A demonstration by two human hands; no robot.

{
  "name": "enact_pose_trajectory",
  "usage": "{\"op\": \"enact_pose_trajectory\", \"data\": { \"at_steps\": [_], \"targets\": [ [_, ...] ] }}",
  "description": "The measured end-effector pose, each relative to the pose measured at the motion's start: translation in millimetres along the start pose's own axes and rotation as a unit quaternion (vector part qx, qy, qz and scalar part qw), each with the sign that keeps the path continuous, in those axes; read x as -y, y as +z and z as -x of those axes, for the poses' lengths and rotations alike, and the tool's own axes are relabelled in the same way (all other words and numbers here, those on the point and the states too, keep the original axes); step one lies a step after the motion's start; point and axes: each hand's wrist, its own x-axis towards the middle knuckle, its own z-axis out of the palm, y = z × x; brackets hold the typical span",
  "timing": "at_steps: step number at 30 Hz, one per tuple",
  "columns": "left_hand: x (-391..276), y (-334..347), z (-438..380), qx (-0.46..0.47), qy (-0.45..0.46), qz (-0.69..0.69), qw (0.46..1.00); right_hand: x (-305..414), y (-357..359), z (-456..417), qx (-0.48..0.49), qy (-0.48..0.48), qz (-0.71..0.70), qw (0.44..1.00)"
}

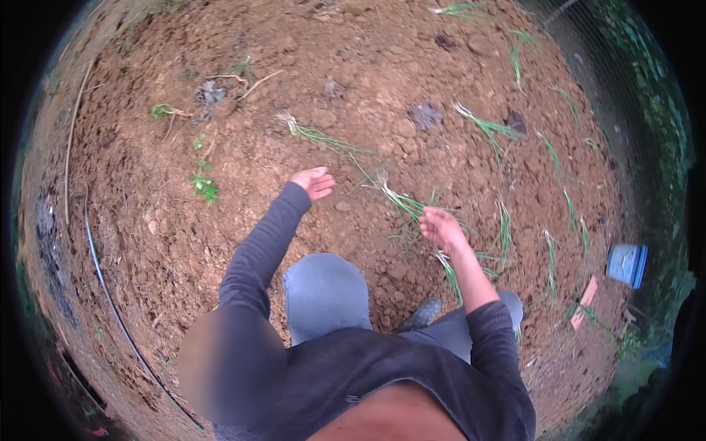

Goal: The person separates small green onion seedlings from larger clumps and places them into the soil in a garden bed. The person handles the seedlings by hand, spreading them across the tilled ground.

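Several bunches of thin green seedlings with pale roots lie on loose brown soil. My right hand (441, 227) is at the leafy end of one seedling bunch (398, 199), its fingers curled; whether it grips any leaves cannot be made out. My left hand (315, 183) hovers over the soil with its fingers extended and nothing visible in it. Beyond it lies another bunch (314, 134), roots pointing to the far left. A smaller bunch (451, 275) rests beside my right forearm, partly hidden by it.
More bunches (488, 125) lie scattered to the right. A blue-lidded plastic container (626, 264) and a flat reddish piece (584, 303) are at the far right. Leafy green sprigs (204, 187), a long stick (76, 138) and a thin hose (110, 292) lie to the left. Netting stands at the upper right.
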Motion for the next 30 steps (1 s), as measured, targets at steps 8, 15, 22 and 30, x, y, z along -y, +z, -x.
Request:
{"op": "enact_pose_trajectory", "data": {
  "at_steps": [8, 15, 22, 30],
  "targets": [
    [-58, -29, 38, -0.058, 0.176, -0.030, 0.982, 95, -18, 18, -0.060, -0.184, -0.035, 0.981],
    [-32, 71, 33, 0.084, 0.121, -0.056, 0.988, 25, 13, -37, -0.084, -0.151, 0.273, 0.946],
    [9, 40, 60, 0.043, 0.077, -0.055, 0.995, -40, 75, -92, -0.167, -0.217, 0.630, 0.727],
    [13, -19, 68, -0.016, 0.111, -0.027, 0.993, -18, 74, -84, -0.161, -0.202, 0.606, 0.752]
  ]
}}
